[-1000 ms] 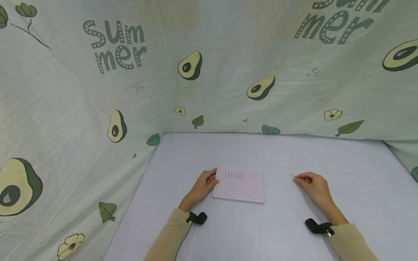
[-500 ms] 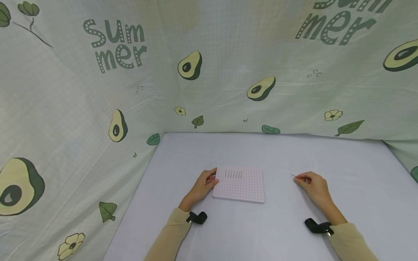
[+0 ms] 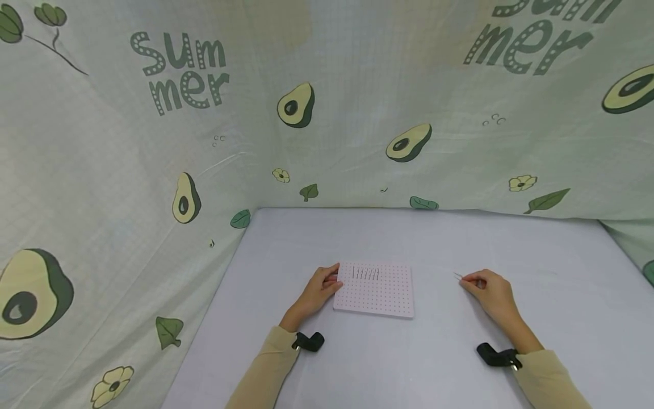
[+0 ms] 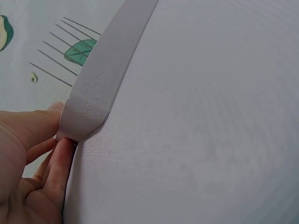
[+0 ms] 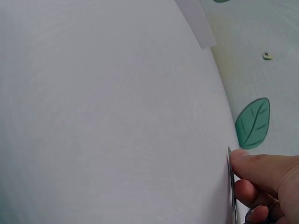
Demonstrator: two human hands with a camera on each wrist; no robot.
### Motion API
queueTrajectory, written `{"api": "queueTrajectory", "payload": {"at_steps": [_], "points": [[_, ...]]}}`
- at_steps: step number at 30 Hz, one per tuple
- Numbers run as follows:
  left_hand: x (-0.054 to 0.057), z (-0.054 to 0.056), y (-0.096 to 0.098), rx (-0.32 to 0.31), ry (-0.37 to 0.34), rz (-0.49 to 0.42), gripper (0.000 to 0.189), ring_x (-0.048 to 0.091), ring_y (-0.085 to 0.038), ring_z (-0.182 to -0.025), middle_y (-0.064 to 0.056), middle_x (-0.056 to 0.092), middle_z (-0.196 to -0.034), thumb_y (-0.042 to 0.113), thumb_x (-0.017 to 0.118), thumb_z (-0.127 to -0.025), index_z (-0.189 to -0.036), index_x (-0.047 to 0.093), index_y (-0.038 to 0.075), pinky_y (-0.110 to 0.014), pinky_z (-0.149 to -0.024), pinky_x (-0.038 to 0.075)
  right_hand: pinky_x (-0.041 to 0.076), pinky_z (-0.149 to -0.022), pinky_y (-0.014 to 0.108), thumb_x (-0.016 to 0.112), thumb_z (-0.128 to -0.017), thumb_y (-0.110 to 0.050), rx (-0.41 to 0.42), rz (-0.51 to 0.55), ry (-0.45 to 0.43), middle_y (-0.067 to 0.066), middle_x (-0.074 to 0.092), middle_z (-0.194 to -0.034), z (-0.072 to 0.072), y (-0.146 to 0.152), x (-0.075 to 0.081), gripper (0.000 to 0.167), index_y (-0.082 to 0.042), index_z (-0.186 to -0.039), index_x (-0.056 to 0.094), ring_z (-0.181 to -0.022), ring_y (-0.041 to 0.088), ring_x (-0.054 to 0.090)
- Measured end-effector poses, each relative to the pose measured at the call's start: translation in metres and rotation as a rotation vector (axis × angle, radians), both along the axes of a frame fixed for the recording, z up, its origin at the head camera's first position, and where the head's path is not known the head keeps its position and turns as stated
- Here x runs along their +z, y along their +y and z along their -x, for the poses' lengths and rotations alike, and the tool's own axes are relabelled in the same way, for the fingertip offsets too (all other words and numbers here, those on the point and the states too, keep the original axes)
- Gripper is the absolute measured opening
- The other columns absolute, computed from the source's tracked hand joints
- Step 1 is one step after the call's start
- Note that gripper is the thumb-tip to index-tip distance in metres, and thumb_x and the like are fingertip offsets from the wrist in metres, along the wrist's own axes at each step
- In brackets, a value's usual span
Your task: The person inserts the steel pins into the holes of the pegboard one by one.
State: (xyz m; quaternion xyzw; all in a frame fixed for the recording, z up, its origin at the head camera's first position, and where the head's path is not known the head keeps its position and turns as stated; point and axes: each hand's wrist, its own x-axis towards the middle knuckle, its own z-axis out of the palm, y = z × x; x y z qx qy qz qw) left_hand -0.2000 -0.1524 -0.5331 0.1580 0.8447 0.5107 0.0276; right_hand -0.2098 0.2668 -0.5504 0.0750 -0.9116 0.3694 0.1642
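Observation:
A pale pink pegboard (image 3: 378, 296) with rows of small holes lies on the table. Several thin dark metal pins (image 3: 365, 274) stand in a row near its far left corner; the left wrist view shows these pins (image 4: 56, 50) jutting up past the board's side (image 4: 100, 67). My left hand (image 3: 319, 287) grips the board's left edge between thumb and fingers. Well right of the board, close over the table, my right hand (image 3: 487, 289) pinches a slim pointed metal piece (image 5: 231, 179), its tip poking out beyond the fingers. I cannot tell whether this is a pin or tweezers.
A white cloth covers the table (image 3: 409, 363). Behind and to the left hangs a curtain (image 3: 347, 170) printed with avocados and leaves. Black wrist mounts (image 3: 309, 342) sit on both forearms. The board's corner (image 5: 201, 28) shows at the top of the right wrist view.
Both hands and the board stay in place. Only the head view has shifted slightly against the curtain.

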Motion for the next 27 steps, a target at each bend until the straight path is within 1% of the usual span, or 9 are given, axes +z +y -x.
{"api": "queueTrajectory", "payload": {"at_steps": [3, 5, 8, 12, 20, 24, 25, 27], "points": [[0.015, -0.006, 0.003, -0.013, -0.004, -0.005, 0.051, 0.052, -0.046, -0.117, -0.033, 0.045, -0.121, -0.004, 0.057, -0.099, -0.143, 0.035, -0.019, -0.047, -0.102, 0.047, 0.032, -0.051, 0.024, 0.081, -0.081, -0.003, 0.004, -0.003, 0.016, 0.001, 0.054, -0.070, 0.000, 0.000, 0.000, 0.010, 0.003, -0.085, 0.074, -0.063, 0.009, 0.040], [0.024, -0.010, 0.004, -0.021, -0.008, -0.008, 0.051, 0.052, -0.046, -0.117, -0.033, 0.045, -0.120, -0.004, 0.056, -0.099, -0.142, 0.036, -0.020, -0.046, -0.102, 0.047, 0.032, -0.051, 0.024, 0.082, -0.080, -0.003, 0.004, -0.005, 0.022, 0.001, 0.053, -0.069, -0.001, 0.000, 0.000, 0.010, 0.002, -0.084, 0.074, -0.063, 0.007, 0.040], [0.028, -0.012, 0.004, -0.023, -0.013, -0.009, 0.051, 0.053, -0.046, -0.117, -0.033, 0.046, -0.120, -0.004, 0.056, -0.099, -0.142, 0.036, -0.020, -0.046, -0.102, 0.047, 0.032, -0.051, 0.025, 0.082, -0.079, -0.002, -0.002, -0.010, 0.017, 0.002, 0.054, -0.069, -0.001, 0.000, 0.000, 0.011, 0.002, -0.082, 0.073, -0.063, 0.007, 0.040], [0.028, -0.011, 0.004, -0.026, -0.016, -0.016, 0.051, 0.053, -0.046, -0.117, -0.032, 0.046, -0.120, -0.004, 0.057, -0.099, -0.142, 0.036, -0.019, -0.045, -0.102, 0.047, 0.033, -0.051, 0.025, 0.081, -0.080, 0.000, 0.001, -0.012, -0.005, 0.003, 0.055, -0.070, -0.002, -0.001, 0.002, 0.010, 0.004, -0.082, 0.071, -0.063, 0.010, 0.041], [0.028, -0.013, 0.001, -0.042, -0.015, -0.016, 0.052, 0.052, -0.046, -0.117, -0.034, 0.045, -0.122, -0.003, 0.057, -0.099, -0.143, 0.036, -0.019, -0.046, -0.103, 0.047, 0.036, -0.052, 0.025, 0.073, -0.084, 0.004, 0.019, -0.015, -0.053, 0.006, 0.057, -0.073, -0.010, -0.007, 0.006, 0.007, 0.007, -0.083, 0.067, -0.066, 0.015, 0.045], [0.026, -0.014, -0.004, -0.050, -0.014, -0.020, 0.052, 0.053, -0.045, -0.117, -0.033, 0.046, -0.121, -0.003, 0.058, -0.098, -0.143, 0.036, -0.019, -0.045, -0.103, 0.047, 0.038, -0.053, 0.025, 0.070, -0.086, 0.004, 0.034, -0.024, -0.079, 0.008, 0.058, -0.074, -0.014, -0.012, 0.009, 0.006, 0.008, -0.084, 0.066, -0.067, 0.018, 0.047], [0.019, -0.012, -0.006, -0.051, -0.003, -0.015, 0.052, 0.054, -0.044, -0.117, -0.032, 0.046, -0.121, -0.002, 0.058, -0.099, -0.143, 0.036, -0.019, -0.042, -0.102, 0.048, 0.038, -0.053, 0.026, 0.070, -0.087, 0.004, 0.037, -0.025, -0.085, 0.008, 0.058, -0.075, -0.015, -0.013, 0.009, 0.006, 0.009, -0.085, 0.066, -0.068, 0.018, 0.048], [0.007, -0.008, -0.009, -0.043, -0.005, -0.017, 0.052, 0.054, -0.043, -0.117, -0.031, 0.046, -0.122, -0.001, 0.058, -0.099, -0.144, 0.036, -0.018, -0.042, -0.102, 0.048, 0.039, -0.053, 0.026, 0.069, -0.087, 0.004, 0.038, -0.033, -0.092, 0.008, 0.058, -0.075, -0.017, -0.014, 0.011, 0.006, 0.009, -0.084, 0.066, -0.068, 0.019, 0.048]]}}
